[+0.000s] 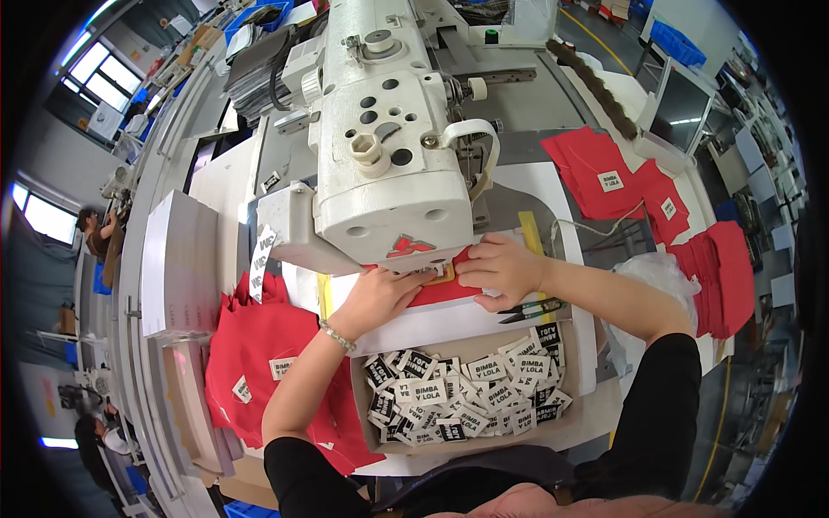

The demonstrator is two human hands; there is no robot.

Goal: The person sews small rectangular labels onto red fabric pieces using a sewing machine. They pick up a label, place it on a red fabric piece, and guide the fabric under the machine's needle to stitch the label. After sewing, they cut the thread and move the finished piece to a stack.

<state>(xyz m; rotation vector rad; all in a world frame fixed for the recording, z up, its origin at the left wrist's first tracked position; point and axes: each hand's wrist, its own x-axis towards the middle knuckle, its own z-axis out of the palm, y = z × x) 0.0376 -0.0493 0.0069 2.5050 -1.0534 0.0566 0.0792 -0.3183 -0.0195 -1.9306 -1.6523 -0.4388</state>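
Under the head of a white industrial sewing machine (389,181), both of my hands are at a piece of red fabric (445,293) on a white plate. My left hand (378,300) comes in from the left, its fingertips together on a small label (439,274) within a yellow frame. My right hand (501,269) has its fingers bent and closed at the fabric's right side. Beside its palm are dark-handled thread snips (531,309); whether it touches them I cannot tell. The machine head hides the needle area and part of the fabric.
Close to me, a shallow cardboard box (580,380) holds many black and white labels (466,393). Labelled red pieces (250,345) lie at left beside a white box (177,259). At right are more red pieces (596,168), a red stack (721,276), a clear plastic bag (652,289) and a screen (680,104).
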